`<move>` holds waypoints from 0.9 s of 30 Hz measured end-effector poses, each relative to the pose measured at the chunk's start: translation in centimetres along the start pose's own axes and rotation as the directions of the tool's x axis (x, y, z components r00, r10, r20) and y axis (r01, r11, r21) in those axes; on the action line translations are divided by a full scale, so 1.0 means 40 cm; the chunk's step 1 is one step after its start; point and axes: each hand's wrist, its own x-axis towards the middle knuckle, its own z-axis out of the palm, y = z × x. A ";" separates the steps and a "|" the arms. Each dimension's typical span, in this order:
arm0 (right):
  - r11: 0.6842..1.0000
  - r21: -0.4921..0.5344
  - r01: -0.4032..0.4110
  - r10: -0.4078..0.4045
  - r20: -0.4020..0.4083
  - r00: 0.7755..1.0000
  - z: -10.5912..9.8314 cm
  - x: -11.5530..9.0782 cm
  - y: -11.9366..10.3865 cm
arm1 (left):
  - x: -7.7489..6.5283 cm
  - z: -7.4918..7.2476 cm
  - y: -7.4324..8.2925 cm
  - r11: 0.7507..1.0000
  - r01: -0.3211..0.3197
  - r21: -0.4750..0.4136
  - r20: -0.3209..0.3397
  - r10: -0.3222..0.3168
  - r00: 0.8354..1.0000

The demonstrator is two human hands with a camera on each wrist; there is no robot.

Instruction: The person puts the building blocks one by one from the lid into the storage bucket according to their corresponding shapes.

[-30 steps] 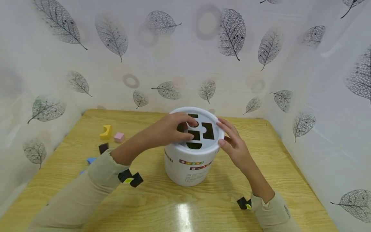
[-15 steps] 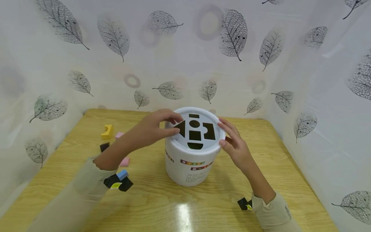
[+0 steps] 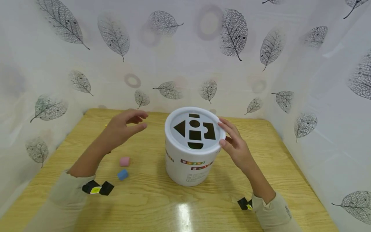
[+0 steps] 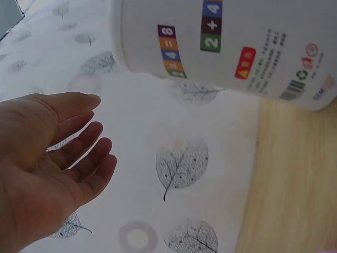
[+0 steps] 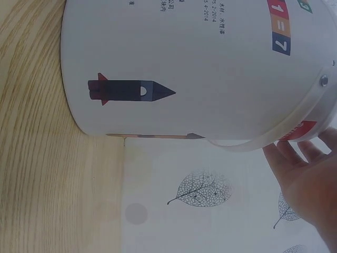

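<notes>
A white round bucket [image 3: 186, 167] stands upright, its lid [image 3: 176, 141] pierced by several dark shaped holes, among them a triangle, a circle and a square. My right hand [image 3: 236, 145] rests its thumb and fingertips on the lid's right rim; the right wrist view shows those fingers [image 5: 287, 158] at the lid's edge. Left of the bucket, apart from it, my left hand [image 3: 123, 127] is in the air with fingers loosely bent and nothing in them. A pink block [image 3: 125, 161] and a blue block [image 3: 123, 174] lie on the table below that hand.
A sliver of a yellow block [image 3: 106, 125] shows behind the left forearm, which hides other blocks. Leaf-printed white sheeting [image 3: 174, 64] encloses the back and sides of the wooden table [image 3: 156, 206]. A pale handle [image 5: 263, 139] hangs along the bucket's side.
My left hand has drawn back leftward from over the lid's holes to the air beside the bucket, uncovering the pink and blue blocks in front. My right hand stays on the rim.
</notes>
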 end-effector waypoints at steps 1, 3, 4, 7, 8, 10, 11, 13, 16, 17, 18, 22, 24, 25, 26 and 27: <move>1.000 0.001 0.000 0.000 -0.001 1.000 0.000 0.000 -0.001 | -0.004 -0.005 -0.013 1.000 0.008 0.004 -0.003 -0.008 1.000; 1.000 0.004 -0.004 0.004 -0.008 1.000 0.000 0.000 -0.002 | -0.011 -0.015 -0.040 0.999 0.029 0.014 -0.012 -0.029 1.000; 1.000 0.006 -0.007 0.007 -0.011 1.000 0.000 -0.001 -0.002 | -0.015 -0.019 -0.053 0.999 0.037 0.015 -0.012 -0.037 0.999; 1.000 0.013 -0.012 0.012 -0.019 1.000 0.001 -0.002 0.000 | -0.024 -0.029 -0.093 0.995 0.098 0.027 -0.022 -0.097 0.995; 1.000 0.014 -0.012 0.012 -0.017 1.000 0.001 -0.002 0.001 | -0.028 -0.033 -0.106 0.993 0.114 0.026 -0.023 -0.113 0.993; 1.000 0.016 -0.011 0.011 -0.014 1.000 0.000 -0.003 0.002 | -0.034 -0.037 -0.134 0.991 0.134 0.029 -0.024 -0.133 0.991; 1.000 0.016 -0.010 0.010 -0.013 1.000 0.000 -0.003 0.003 | -0.036 -0.039 -0.149 0.989 0.144 0.037 -0.027 -0.143 0.989; 1.000 0.014 -0.009 0.009 -0.011 1.000 0.000 -0.003 0.002 | -0.042 -0.043 -0.175 0.986 0.158 0.057 -0.032 -0.156 0.987; 1.000 0.015 -0.009 0.010 -0.014 1.000 0.002 -0.001 0.001 | -0.046 -0.048 -0.213 0.976 0.194 0.102 -0.041 -0.191 0.981; 1.000 0.017 -0.011 0.012 -0.015 1.000 0.003 -0.001 0.002 | -0.047 -0.049 -0.224 0.970 0.212 0.116 -0.044 -0.208 0.977; 1.000 0.019 -0.013 0.014 -0.014 1.000 0.003 0.000 0.002 | -0.048 -0.050 -0.234 0.965 0.228 0.126 -0.047 -0.224 0.973; 1.000 0.017 -0.015 0.015 -0.010 1.000 0.004 0.000 0.005 | -0.048 -0.051 -0.270 0.946 0.283 0.159 -0.054 -0.278 0.959; 1.000 0.016 -0.014 0.014 -0.010 1.000 0.004 0.000 0.004 | -0.047 -0.049 -0.286 0.937 0.306 0.170 -0.056 -0.301 0.952; 1.000 0.015 -0.012 0.012 -0.011 1.000 0.004 0.000 0.004 | -0.046 -0.047 -0.294 0.932 0.315 0.177 -0.053 -0.310 0.949; 1.000 0.016 -0.011 0.012 -0.012 1.000 0.003 -0.001 0.003 | -0.044 -0.045 -0.301 0.929 0.322 0.181 -0.051 -0.319 0.947; 1.000 0.017 -0.013 0.013 -0.016 1.000 0.003 -0.001 0.003 | -0.043 -0.044 -0.308 0.926 0.328 0.185 -0.046 -0.325 0.944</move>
